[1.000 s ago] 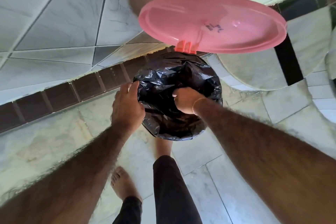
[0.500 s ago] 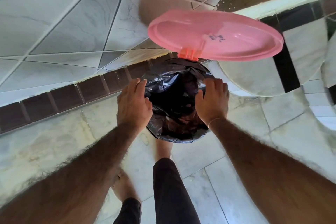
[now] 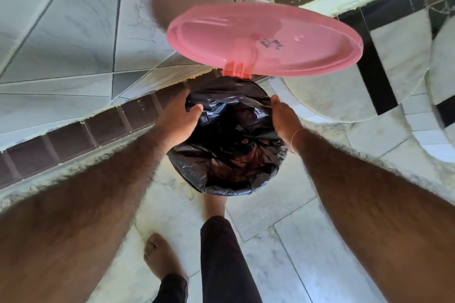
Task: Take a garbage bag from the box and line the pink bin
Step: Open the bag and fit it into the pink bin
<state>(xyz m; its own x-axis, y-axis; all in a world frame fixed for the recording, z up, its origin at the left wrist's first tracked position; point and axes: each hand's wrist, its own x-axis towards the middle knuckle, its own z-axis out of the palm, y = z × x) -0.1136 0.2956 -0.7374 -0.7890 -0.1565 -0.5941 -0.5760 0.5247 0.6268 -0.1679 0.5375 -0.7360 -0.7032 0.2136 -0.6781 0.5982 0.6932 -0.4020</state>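
Note:
The pink bin's round lid (image 3: 246,39) stands open, tilted up on its hinge at the back. A black garbage bag (image 3: 234,150) fills the bin's mouth and is folded over the rim, hiding the bin's body. My left hand (image 3: 177,118) is on the left rim, thumb on the bag's inner side and fingers outside, pinching the edge. My right hand (image 3: 285,118) lies along the right rim against the bag's edge, its fingers hidden past the rim. The box is not in view.
The bin stands on a marble floor close to a tiled wall with a dark brown skirting band (image 3: 73,135). A rounded white and black marble base (image 3: 349,96) is just right of it. My bare foot (image 3: 215,204) is at the bin's front, the other foot (image 3: 160,256) behind.
My right hand came out of the bag's inside and went to the right rim. Both hands then slid along the rim toward the hinge side.

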